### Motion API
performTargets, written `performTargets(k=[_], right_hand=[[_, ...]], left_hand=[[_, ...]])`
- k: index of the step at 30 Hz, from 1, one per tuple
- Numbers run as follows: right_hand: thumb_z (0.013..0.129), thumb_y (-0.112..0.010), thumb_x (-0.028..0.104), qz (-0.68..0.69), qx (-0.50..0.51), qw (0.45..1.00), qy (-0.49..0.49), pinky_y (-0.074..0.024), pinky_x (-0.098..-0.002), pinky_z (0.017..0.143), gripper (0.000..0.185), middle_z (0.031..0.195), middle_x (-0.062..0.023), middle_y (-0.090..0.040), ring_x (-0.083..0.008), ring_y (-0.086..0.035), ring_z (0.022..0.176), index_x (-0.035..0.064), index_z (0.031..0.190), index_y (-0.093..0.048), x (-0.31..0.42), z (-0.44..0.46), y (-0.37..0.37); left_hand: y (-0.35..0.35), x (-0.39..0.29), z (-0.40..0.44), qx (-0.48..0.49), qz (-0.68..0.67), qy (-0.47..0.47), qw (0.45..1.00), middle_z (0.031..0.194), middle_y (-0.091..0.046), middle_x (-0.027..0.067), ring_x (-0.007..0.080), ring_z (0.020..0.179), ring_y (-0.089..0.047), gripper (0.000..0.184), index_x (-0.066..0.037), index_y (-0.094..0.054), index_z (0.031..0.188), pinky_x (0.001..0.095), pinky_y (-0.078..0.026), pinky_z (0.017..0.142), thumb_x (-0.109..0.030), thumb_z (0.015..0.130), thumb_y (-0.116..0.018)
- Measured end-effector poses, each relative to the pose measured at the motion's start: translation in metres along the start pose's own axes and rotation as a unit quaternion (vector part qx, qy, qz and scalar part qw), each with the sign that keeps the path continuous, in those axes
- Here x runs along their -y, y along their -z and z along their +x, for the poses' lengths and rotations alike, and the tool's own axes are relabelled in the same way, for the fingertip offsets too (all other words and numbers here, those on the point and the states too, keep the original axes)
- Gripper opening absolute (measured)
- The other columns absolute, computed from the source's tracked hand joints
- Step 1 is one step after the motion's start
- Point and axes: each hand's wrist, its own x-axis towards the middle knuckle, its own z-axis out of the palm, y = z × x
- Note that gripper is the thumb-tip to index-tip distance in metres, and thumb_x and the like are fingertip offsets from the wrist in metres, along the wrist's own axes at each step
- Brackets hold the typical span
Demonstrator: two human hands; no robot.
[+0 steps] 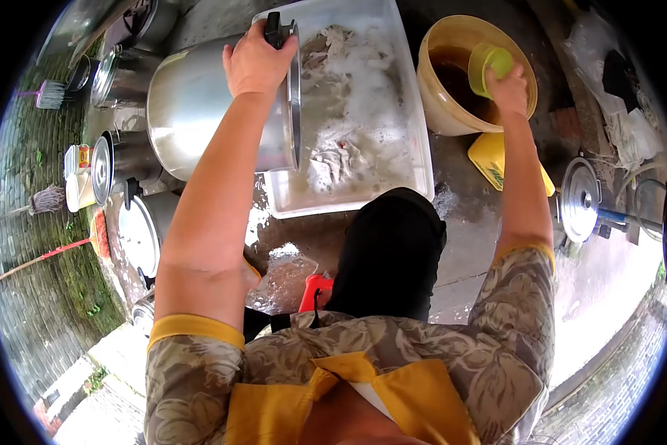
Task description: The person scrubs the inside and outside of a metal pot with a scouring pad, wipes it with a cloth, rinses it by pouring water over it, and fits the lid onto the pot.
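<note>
My left hand (258,63) is closed around the black handle (274,31) of a large metal pot (200,104). The pot lies tipped on its side, its rim over the left edge of a white tub (424,148). Soapy water and wet cloths (337,159) are in the tub. On the right, my right hand (508,89) grips a yellow-green cup (489,67) inside the mouth of a cream bucket (431,89) that holds brown liquid (456,70).
Lidded metal pots (144,230) stand along the left, with brushes (50,94) beyond them. A yellow container (496,159) sits below the bucket, and a metal lid (579,199) is at the right. Something red (315,291) is near my leg.
</note>
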Motion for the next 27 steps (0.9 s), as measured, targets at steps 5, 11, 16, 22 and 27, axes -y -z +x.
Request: performTargets(k=[5,11,16,22,27], right_hand=[[0.085,-0.058,0.031,-0.256,0.15,0.953,0.064,-0.0489,-0.0461,0.09,0.06,0.12,-0.0231,-0.055,-0.0382,-0.056,0.11,0.0063,0.135,-0.035,-0.021,0.01,-0.06],[0.089,-0.052,0.022,0.368,0.355,0.827,-0.234,-0.0568,-0.043,0.071,0.056,0.115,-0.0148,-0.059,-0.0317,-0.064,0.094,0.006,0.138,-0.03,-0.049,0.03,-0.053],[0.092,-0.053,0.026,0.488,0.304,0.818,-0.026,-0.0578,-0.0368,0.069,0.04,0.107,-0.0097,-0.061,-0.0224,-0.065,0.092,0.0057,0.125,-0.043,0.047,0.02,0.028],[0.09,-0.057,0.033,0.524,0.427,0.736,0.031,-0.0568,-0.0304,0.063,0.045,0.106,-0.0085,-0.061,-0.0185,-0.064,0.088,0.006,0.124,-0.046,0.176,-0.022,0.062],[0.083,-0.064,0.038,0.386,0.364,0.82,0.213,-0.0559,-0.0333,0.064,0.059,0.106,-0.0099,-0.06,-0.0228,-0.062,0.09,0.0055,0.128,-0.045,0.278,-0.055,0.075]], left_hand=[[0.007,0.001,0.001,0.026,0.01,0.011,1.0,0.104,-0.067,0.0092,0.0239,0.103,-0.061,0.062,-0.009,-0.053,0.124,0.0397,-0.024,0.109,-0.049,0.077,-0.06],[0.027,0.017,0.004,0.029,-0.001,0.044,0.999,0.102,-0.068,0.0114,0.0251,0.103,-0.06,0.07,-0.004,-0.052,0.125,0.0357,-0.029,0.107,-0.052,0.074,-0.061],[0.028,0.047,0.01,-0.005,-0.067,0.042,0.997,0.1,-0.068,0.0142,0.03,0.102,-0.06,0.069,-0.006,-0.056,0.122,0.0353,-0.037,0.101,-0.053,0.071,-0.065],[0.033,0.06,0.0,0.011,-0.126,0.011,0.992,0.1,-0.068,0.0161,0.0275,0.1,-0.061,0.07,-0.007,-0.056,0.123,0.0367,-0.032,0.105,-0.054,0.071,-0.066],[0.04,0.058,-0.016,0.006,-0.106,-0.007,0.994,0.097,-0.068,0.0148,0.025,0.099,-0.062,0.07,-0.007,-0.054,0.125,0.036,-0.028,0.108,-0.053,0.072,-0.065]])
